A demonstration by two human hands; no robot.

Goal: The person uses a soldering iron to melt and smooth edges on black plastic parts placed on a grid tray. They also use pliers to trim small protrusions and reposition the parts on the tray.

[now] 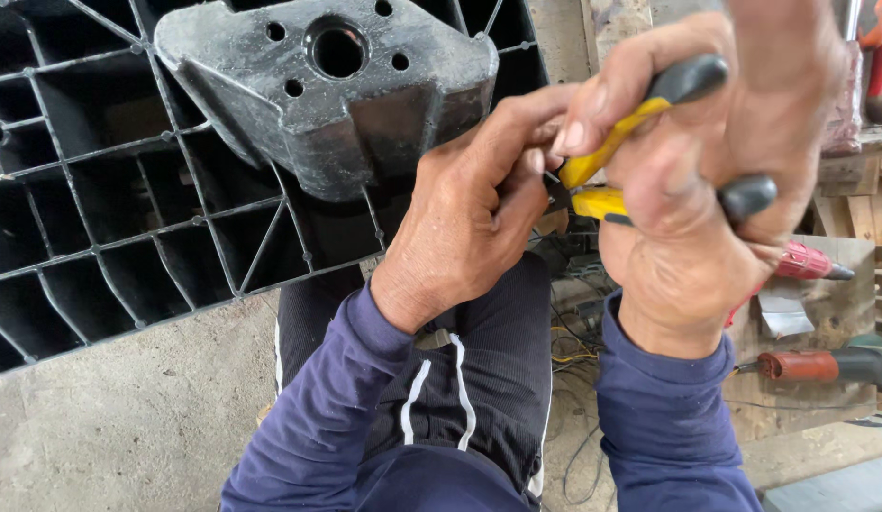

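Note:
My right hand (pixel 716 180) is wrapped around a pair of pliers (pixel 616 156) with yellow and black handles, held close to the camera. The plier jaws point left toward my left hand (pixel 469 209), whose fingers are pinched together right at the jaws; what they pinch is too small and hidden to tell. Both hands hover above my knee in dark trousers with white stripes (pixel 460 379). Just left of the hands stands a black plastic ribbed part (pixel 128 218) with a raised hub (pixel 332 85) that has several round holes.
A concrete floor (pixel 128 427) lies lower left. Loose wires (pixel 573 351) trail on the ground between my legs. To the right, a wooden board (pixel 839 313) holds a red-handled tool (pixel 810 264) and a red and green power tool (pixel 829 363).

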